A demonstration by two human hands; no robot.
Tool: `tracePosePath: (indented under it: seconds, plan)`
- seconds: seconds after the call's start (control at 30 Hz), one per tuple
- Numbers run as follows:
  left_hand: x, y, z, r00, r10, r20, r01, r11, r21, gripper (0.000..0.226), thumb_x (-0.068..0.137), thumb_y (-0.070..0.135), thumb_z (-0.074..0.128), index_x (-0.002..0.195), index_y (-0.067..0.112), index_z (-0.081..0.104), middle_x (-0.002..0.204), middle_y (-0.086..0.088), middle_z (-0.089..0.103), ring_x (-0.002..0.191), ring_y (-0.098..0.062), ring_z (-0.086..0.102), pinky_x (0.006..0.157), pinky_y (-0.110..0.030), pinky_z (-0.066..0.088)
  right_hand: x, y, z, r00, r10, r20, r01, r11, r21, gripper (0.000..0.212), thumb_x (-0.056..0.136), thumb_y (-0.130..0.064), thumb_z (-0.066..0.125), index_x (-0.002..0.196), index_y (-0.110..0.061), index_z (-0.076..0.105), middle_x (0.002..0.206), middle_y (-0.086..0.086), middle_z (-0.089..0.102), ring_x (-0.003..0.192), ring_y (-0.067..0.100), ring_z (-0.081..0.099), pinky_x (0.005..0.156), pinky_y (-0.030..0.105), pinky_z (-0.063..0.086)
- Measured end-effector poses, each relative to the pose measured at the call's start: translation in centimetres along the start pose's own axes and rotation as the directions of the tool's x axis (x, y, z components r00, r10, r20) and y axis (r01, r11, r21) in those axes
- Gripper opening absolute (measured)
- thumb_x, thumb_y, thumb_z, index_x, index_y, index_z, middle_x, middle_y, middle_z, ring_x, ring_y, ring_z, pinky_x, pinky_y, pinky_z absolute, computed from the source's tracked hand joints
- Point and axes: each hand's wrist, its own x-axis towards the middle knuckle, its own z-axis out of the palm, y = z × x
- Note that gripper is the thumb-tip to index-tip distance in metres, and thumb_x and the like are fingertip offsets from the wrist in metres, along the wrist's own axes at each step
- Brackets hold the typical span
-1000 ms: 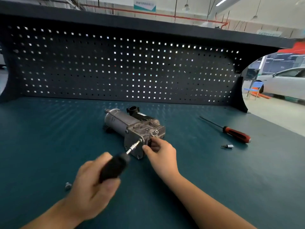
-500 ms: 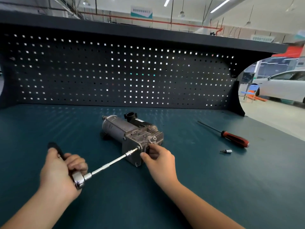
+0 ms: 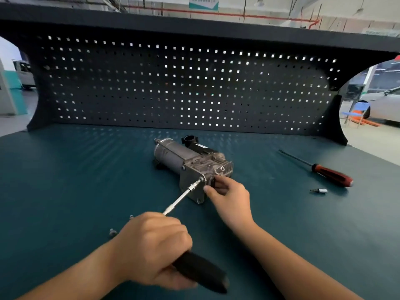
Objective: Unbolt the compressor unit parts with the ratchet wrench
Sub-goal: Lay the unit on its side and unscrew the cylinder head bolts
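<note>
Curled tight round the black handle of the ratchet wrench (image 3: pixel 201 271), the grip of the left hand (image 3: pixel 149 247) is held at six o'clock on the tabletop (image 3: pixel 65 180), with small loose bolts (image 3: pixel 112 232) lying at its ten o'clock. The wrench's extension is seated on the near end plate of the compressor unit (image 3: pixel 173 154) at the tabletop's centre, and that end is clamped by the grip of the right hand (image 3: pixel 229 195). A red-handled screwdriver (image 3: pixel 331 175) and a small bit (image 3: pixel 320 190) are laid at three o'clock.

A car workshop: a dark pegboard (image 3: pixel 194 87) backs the green-matted desk (image 3: pixel 65 180), where a compressor (image 3: pixel 173 154) and a red-handled screwdriver (image 3: pixel 331 173) lie. Past the desk's ends a white car (image 3: pixel 385 105) and another vehicle (image 3: pixel 23 72) stand on a concrete floor.
</note>
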Motion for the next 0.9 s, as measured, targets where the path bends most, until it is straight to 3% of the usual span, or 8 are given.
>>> tracePosePath:
  seconds: [0.17,0.27,0.37,0.53,0.67,0.77,0.83,0.9]
  plan:
    - [-0.4,0.7,0.7,0.864,-0.418,-0.279,0.308,0.879,-0.364,0.029,0.092,0.055,0.04,0.075,0.032,0.045,0.058,0.013,0.041,0.044,0.001,0.032,0.042,-0.013,0.026,0.0,-0.1,0.0,1.0,-0.013,0.005,0.013,1.0,-0.015,0.029,0.073,-0.023,0.076,0.1,-0.014,0.069,0.073,-0.023,0.056,0.071,-0.006,0.055,0.064,0.002,0.042]
    - [1.4,1.1,0.0,0.427,-0.85,-0.31,0.397,0.484,-0.78,0.025,0.083,0.046,0.047,0.06,0.036,0.048,0.04,0.017,0.035,0.034,-0.003,0.029,0.04,-0.011,0.027,0.1,-0.1,0.1,1.0,0.01,-0.019,-0.01,1.0,0.011,0.029,0.074,-0.022,0.077,0.1,-0.012,0.069,0.072,-0.024,0.054,0.07,-0.008,0.054,0.061,0.001,0.042]
    - [2.8,-0.6,-1.4,0.014,-0.987,-0.162,0.302,0.159,-0.94,0.039,0.091,0.046,0.035,0.059,0.024,0.037,0.038,0.011,0.024,0.031,-0.008,0.021,0.035,-0.012,0.024,0.2,0.0,0.2,1.0,0.012,-0.027,-0.011,1.0,0.014,0.032,0.075,-0.022,0.077,0.103,-0.01,0.069,0.074,-0.019,0.056,0.075,0.0,0.057,0.065,0.004,0.04]
    - [1.0,-4.1,-2.3,-0.341,-0.885,0.318,-0.274,-0.23,-0.934,0.043,0.096,0.043,0.036,0.062,0.018,0.03,0.039,0.009,0.026,0.028,-0.003,0.026,0.031,-0.012,0.025,0.2,0.1,0.2,0.999,-0.002,-0.034,0.002,1.0,0.005,0.035,0.076,-0.024,0.076,0.106,-0.009,0.069,0.079,-0.014,0.059,0.081,0.003,0.059,0.078,0.015,0.044]
    - [0.6,-5.0,-2.5,-0.338,-0.878,0.338,-0.329,-0.226,-0.917,0.037,0.096,0.033,0.036,0.063,0.017,0.028,0.038,0.009,0.027,0.028,-0.004,0.027,0.032,-0.011,0.025,0.2,0.4,0.2,0.998,-0.045,-0.031,0.045,0.999,0.001,0.027,0.078,-0.025,0.074,0.098,-0.008,0.07,0.072,-0.021,0.056,0.076,0.003,0.058,0.076,0.018,0.047]
    - [2.1,-4.0,-2.7,-0.244,-0.961,0.128,-0.057,-0.117,-0.991,0.04,0.093,0.045,0.038,0.062,0.02,0.033,0.038,0.011,0.023,0.03,-0.004,0.021,0.031,-0.013,0.021,0.3,0.5,0.3,0.998,-0.06,-0.033,0.06,0.998,-0.013,0.027,0.079,-0.027,0.073,0.098,-0.008,0.07,0.082,-0.007,0.064,0.083,0.009,0.062,0.076,0.018,0.045]
    - [3.0,-2.9,-2.4,-0.068,-0.991,-0.119,0.236,0.1,-0.967,0.037,0.092,0.04,0.034,0.061,0.02,0.033,0.037,0.011,0.022,0.031,-0.008,0.019,0.033,-0.012,0.021,0.3,0.5,0.3,0.998,-0.058,-0.039,0.058,0.998,-0.01,0.029,0.079,-0.027,0.073,0.101,-0.009,0.07,0.084,-0.006,0.063,0.086,0.011,0.063,0.075,0.016,0.043]
    - [3.4,-1.5,-2.3,0.299,-0.895,-0.332,0.447,0.438,-0.78,0.028,0.082,0.034,0.035,0.058,0.021,0.034,0.035,0.008,0.026,0.031,-0.011,0.021,0.035,-0.014,0.022,0.4,0.5,0.2,0.998,-0.06,-0.031,0.059,0.998,-0.018,0.026,0.078,-0.026,0.074,0.098,-0.01,0.071,0.08,-0.008,0.062,0.085,0.011,0.064,0.072,0.014,0.042]
